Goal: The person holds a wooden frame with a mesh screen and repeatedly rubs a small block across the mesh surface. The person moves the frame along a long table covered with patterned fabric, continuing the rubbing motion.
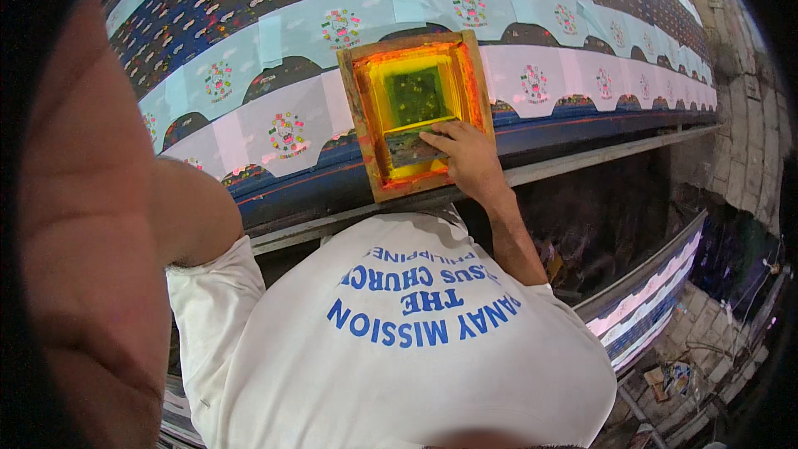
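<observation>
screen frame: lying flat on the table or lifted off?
Flat, as far as one view shows. The wooden screen frame lies on the pale printed pieces along the table, and the right hand presses a squeegee inside it.

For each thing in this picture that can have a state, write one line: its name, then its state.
Wooden-framed printing screen: lying flat on the table, smeared with yellow and orange ink.
Squeegee: inside the frame, under the right hand.
Right hand: pressing on the squeegee.
Pale fabric pieces: laid in a row, printed with round motifs.
Left hand: out of view.
</observation>
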A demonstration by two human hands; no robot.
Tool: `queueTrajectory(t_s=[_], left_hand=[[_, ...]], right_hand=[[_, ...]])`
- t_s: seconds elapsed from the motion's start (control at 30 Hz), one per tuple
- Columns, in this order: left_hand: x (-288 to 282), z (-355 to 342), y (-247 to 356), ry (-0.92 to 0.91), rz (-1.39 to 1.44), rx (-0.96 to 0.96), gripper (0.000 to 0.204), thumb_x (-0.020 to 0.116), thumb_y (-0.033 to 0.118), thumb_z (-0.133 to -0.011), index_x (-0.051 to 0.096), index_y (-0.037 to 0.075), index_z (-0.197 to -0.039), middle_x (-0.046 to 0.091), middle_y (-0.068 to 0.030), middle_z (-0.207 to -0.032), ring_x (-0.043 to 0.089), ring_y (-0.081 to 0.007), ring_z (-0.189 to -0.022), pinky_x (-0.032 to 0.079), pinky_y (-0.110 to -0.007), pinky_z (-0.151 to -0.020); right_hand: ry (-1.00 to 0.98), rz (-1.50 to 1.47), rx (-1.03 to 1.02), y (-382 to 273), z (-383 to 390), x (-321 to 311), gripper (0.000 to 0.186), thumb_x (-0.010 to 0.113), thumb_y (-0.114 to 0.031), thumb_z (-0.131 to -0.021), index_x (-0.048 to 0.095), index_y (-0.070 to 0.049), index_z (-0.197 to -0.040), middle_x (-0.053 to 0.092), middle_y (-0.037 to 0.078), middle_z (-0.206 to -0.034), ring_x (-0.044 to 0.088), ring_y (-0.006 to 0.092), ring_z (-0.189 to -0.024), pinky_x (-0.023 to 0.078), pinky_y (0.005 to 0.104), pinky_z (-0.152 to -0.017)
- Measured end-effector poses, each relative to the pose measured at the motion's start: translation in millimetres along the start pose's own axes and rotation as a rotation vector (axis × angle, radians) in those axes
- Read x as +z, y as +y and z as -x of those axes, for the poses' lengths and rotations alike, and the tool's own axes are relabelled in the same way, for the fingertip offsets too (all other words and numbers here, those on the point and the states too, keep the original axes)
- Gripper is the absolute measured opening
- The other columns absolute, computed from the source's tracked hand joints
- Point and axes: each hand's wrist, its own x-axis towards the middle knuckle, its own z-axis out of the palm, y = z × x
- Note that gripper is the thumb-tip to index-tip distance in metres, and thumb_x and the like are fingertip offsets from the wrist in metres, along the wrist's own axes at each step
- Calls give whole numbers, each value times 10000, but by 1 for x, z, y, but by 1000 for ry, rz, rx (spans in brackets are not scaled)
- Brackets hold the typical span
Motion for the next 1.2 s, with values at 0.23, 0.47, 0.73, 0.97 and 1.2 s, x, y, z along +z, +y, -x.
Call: queueTrajectory(t_s=[0.23, 0.47, 0.73, 0.97, 1.2], left_hand=[[22, 37, -33, 84, -170, -292, 609, 685, 292, -1084, 508, 14, -1596, 646, -140, -1390, 641, -220, -1218, 554, -383, -949], [59, 217, -101, -62, -756, -1213, 766, 715, 327, -1082, 378, -46, -1660, 728, -187, -1069, 735, -316, -802, 608, -424, -751], [82, 266, -123, -274, -850, -1328, 875, 570, 465, -1110, 239, -93, -1699, 762, -340, -899, 764, -530, -850, 612, -611, -774], [78, 281, -131, -329, -848, -1305, 885, 542, 458, -1129, 139, -47, -1734, 763, -354, -958, 757, -550, -898, 613, -623, -830], [73, 279, -130, -335, -788, -1363, 894, 530, 483, -1141, 85, 21, -1764, 761, -374, -1020, 747, -568, -965, 591, -625, -860]], right_hand=[[14, 34, 16, -5, 9, 7, 582, 682, 80, -857, 778, -141, -1387, 714, 121, -1436, 649, 342, -1343, 520, 477, -1179], [7, 29, 35, -9, 18, 8, 641, 710, 109, -825, 763, -154, -1407, 693, 95, -1470, 637, 337, -1359, 516, 478, -1183], [-83, -48, -21, 2, 2, -17, 560, 677, 86, -871, 774, -130, -1379, 753, 123, -1367, 691, 347, -1289, 550, 455, -1127], [43, -35, -80, 26, -82, -32, 575, 628, 118, -894, 759, -130, -1397, 777, 141, -1334, 694, 366, -1287, 538, 448, -1145], [147, 100, -197, 30, -137, -9, 566, 617, 61, -913, 746, -141, -1426, 761, 140, -1345, 687, 369, -1271, 538, 480, -1130]])
